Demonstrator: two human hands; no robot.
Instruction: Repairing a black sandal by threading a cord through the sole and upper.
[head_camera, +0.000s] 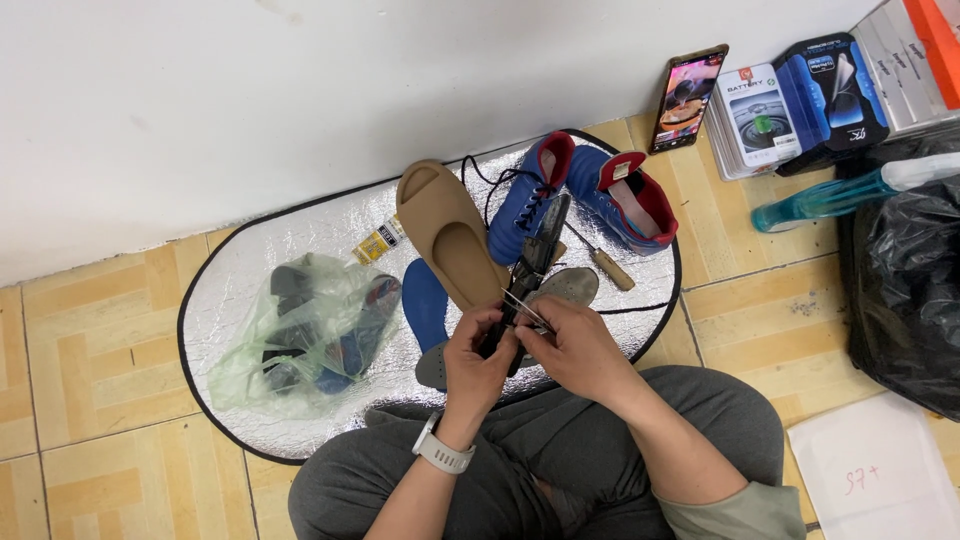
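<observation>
Tiled flooring in tan and yellow runs up to a white wall, and a silver foil mat with a dark edge lies on it in front of a seated person in grey trousers. Over the near edge of the mat, the left hand, a white watch on its wrist, is clenched round the lower end of a long black shoe piece that slants up and away from it. Touching it, the right hand pinches a thin metal tool whose tip meets the black piece just above the left hand's fingers. Behind the hands on the mat lie a tan slide sandal, a pair of blue boots with red collars, a blue insole, a grey insole and a wooden-handled tool. Toward the mat's left end sits a clear plastic bag of dark things. Beyond the mat's right end, a phone leans on the wall beside stacked boxes, a teal bottle and a black bag.
</observation>
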